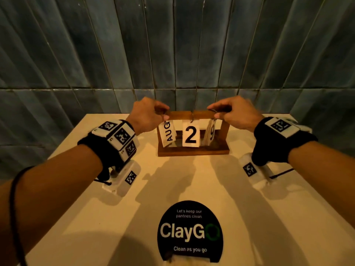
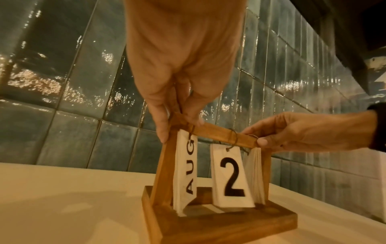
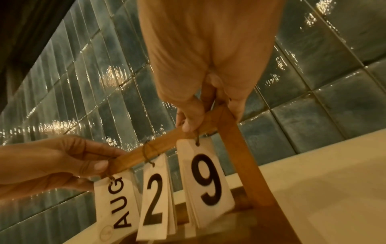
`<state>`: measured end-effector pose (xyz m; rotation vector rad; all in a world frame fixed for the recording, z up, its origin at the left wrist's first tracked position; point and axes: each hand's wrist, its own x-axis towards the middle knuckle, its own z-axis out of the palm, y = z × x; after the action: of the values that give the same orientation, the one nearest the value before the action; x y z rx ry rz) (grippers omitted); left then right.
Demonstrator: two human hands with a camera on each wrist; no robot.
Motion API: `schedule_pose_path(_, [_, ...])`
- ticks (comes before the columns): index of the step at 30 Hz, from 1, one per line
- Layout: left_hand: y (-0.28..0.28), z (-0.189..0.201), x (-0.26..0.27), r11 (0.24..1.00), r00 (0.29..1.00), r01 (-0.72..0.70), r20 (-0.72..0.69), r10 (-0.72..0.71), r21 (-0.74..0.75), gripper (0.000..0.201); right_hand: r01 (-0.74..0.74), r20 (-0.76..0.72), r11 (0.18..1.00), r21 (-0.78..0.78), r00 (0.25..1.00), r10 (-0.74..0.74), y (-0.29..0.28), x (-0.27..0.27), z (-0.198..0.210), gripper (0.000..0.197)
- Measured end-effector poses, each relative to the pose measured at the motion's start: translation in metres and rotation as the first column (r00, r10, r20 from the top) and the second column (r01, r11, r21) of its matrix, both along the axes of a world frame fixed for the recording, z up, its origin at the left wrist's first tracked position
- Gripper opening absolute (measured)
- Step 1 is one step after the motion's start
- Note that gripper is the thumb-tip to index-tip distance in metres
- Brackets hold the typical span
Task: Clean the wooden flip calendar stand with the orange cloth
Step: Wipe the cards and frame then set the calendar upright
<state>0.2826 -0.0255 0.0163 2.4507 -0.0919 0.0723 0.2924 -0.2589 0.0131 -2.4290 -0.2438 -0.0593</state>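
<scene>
The wooden flip calendar stand (image 1: 194, 148) stands on the white table (image 1: 99, 208) near the tiled wall, its cards reading AUG, 2 and 9. My left hand (image 1: 148, 116) pinches the left end of the stand's top bar (image 2: 215, 132). My right hand (image 1: 230, 114) pinches the right end of that bar (image 3: 167, 145). In the left wrist view the left hand (image 2: 179, 115) has thumb and fingers on either side of the bar at the upright. In the right wrist view the right hand (image 3: 200, 115) grips the bar above the 9 card (image 3: 206, 180). No orange cloth shows in any view.
A black round sticker (image 1: 190, 231) reading "ClayGo" lies on the near part of the table. Dark blue-green wall tiles (image 1: 172, 45) rise right behind the stand. The table's left and right edges run close to my forearms.
</scene>
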Motion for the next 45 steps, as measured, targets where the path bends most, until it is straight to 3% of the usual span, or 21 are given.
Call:
schedule_pose_path(7, [-0.001,-0.001,-0.001,0.999,1.000,-0.028,0.015,0.027,0.038,0.036,-0.008,0.001,1.000,0.015,1.000,0.008,0.000,0.005,-0.003,0.032])
schedule_pose_path(16, [-0.001,0.007,0.000,0.987,0.999,0.052,0.006,-0.053,0.151,0.037,-0.054,-0.031,0.996,-0.070,0.998,0.052,-0.002,0.005,0.000,0.035])
schedule_pose_path(31, [-0.013,0.008,0.005,0.978,0.992,0.122,-0.028,-0.119,0.169,0.039,-0.011,-0.027,0.994,-0.113,1.000,0.008,-0.002,0.009,0.002,0.035])
schedule_pose_path(34, [-0.013,0.009,0.005,0.972,0.991,0.137,-0.032,-0.133,0.189,0.040,0.006,-0.029,0.995,-0.100,1.000,-0.009,0.003,0.007,0.003,0.043])
schedule_pose_path(38, [-0.012,0.011,0.005,0.964,0.987,0.163,-0.032,-0.160,0.209,0.040,-0.083,0.031,0.983,-0.163,0.996,0.089,0.022,-0.001,0.009,0.063])
schedule_pose_path(45, [-0.011,0.013,0.006,0.938,0.974,0.220,-0.011,-0.225,0.267,0.039,-0.161,-0.013,0.974,-0.162,0.987,0.161,0.045,0.001,0.010,0.051])
